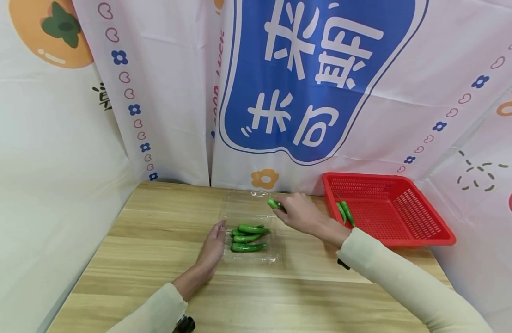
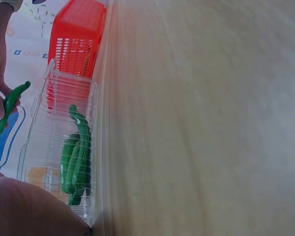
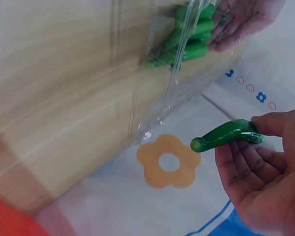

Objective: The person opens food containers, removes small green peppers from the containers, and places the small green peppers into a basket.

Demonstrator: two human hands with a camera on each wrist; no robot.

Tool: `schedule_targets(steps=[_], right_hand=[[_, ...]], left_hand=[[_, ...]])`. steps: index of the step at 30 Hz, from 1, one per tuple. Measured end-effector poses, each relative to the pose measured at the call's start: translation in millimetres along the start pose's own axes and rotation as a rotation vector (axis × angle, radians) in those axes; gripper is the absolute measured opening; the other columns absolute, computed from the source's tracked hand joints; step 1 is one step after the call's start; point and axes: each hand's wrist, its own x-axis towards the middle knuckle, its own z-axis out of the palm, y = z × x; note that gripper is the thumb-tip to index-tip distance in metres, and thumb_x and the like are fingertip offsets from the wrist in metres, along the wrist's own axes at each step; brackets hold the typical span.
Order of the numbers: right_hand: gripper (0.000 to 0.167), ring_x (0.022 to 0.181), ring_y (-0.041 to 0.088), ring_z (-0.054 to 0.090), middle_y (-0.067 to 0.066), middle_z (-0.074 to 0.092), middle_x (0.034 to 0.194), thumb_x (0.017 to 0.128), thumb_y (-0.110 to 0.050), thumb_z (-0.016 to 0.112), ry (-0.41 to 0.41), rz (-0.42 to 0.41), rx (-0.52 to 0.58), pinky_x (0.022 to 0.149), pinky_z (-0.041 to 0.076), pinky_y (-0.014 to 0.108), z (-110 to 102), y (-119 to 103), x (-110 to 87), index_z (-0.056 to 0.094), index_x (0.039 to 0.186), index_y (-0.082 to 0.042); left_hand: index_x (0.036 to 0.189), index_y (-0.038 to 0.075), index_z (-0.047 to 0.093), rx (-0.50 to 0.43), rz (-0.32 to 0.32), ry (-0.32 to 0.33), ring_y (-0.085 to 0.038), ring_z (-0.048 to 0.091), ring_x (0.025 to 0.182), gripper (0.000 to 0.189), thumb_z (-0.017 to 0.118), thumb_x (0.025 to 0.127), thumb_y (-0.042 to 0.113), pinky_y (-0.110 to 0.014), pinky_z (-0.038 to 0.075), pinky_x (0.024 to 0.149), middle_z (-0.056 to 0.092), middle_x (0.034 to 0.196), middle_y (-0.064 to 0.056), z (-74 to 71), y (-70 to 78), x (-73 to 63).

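Observation:
Between the thumb and fingers of my right hand (image 1: pixel 299 212) is a green chili pepper (image 3: pixel 228 134), held above the clear plastic box (image 1: pixel 277 252). Several green peppers (image 1: pixel 247 238) lie side by side in the box's near half, while its clear lid (image 1: pixel 243 203) is spread open toward the wall. My left hand (image 1: pixel 212 247) rests against the box's left side with its fingers extended. In the left wrist view, part of that hand (image 2: pixel 34 209) covers the near end of the box.
A red plastic basket (image 1: pixel 405 243) stands at the right back of the wooden table (image 1: pixel 156 277), with a few green peppers (image 1: pixel 346 212) at its left side. Printed cloth (image 1: pixel 177 92) hangs along the back and sides.

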Motion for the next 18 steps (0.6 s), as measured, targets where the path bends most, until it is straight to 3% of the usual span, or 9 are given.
schedule_targets(steps=[2, 5, 9, 18], right_hand=[[0.007, 0.058, 0.009, 0.048, -0.008, 0.047, 0.064, 0.098, -0.014, 0.074, 0.002, 0.014, 0.003, 0.051, 0.041, 0.023, -4, 3, -0.5, 0.072, 0.091, -0.012], [0.004, 0.057, 0.01, 0.049, -0.007, 0.049, 0.065, 0.098, -0.013, 0.074, 0.002, 0.045, 0.011, 0.051, 0.041, 0.023, -9, 9, -1.7, 0.074, 0.094, -0.011], [0.021, 0.056, 0.011, 0.049, -0.006, 0.048, 0.062, 0.097, -0.014, 0.076, 0.015, 0.072, -0.009, 0.051, 0.04, 0.024, -15, 16, -3.9, 0.064, 0.079, -0.013], [0.018, 0.051, 0.01, 0.049, -0.004, 0.051, 0.061, 0.097, -0.015, 0.076, -0.003, 0.16, 0.003, 0.047, 0.041, 0.023, -27, 32, -8.2, 0.067, 0.083, -0.01]], left_hand=[[0.169, 0.005, 0.015, 0.002, 0.001, 0.0, -0.044, 0.011, 0.161, 0.057, 0.027, 0.117, 0.027, -0.063, 0.012, 0.13, 0.012, 0.176, -0.02, 0.2, 0.1, 0.2], [0.169, 0.005, 0.015, 0.005, 0.001, 0.001, -0.044, 0.011, 0.161, 0.057, 0.027, 0.117, 0.027, -0.063, 0.012, 0.13, 0.012, 0.176, -0.02, 0.3, 0.1, 0.5], [0.169, 0.004, 0.014, 0.011, 0.005, 0.0, -0.045, 0.011, 0.161, 0.057, 0.026, 0.117, 0.026, -0.062, 0.012, 0.13, 0.012, 0.176, -0.021, 0.2, 0.4, 0.9], [0.169, 0.004, 0.013, 0.014, 0.006, -0.001, -0.045, 0.011, 0.161, 0.057, 0.025, 0.118, 0.026, -0.063, 0.012, 0.13, 0.012, 0.176, -0.022, 0.0, 0.8, 0.6]])
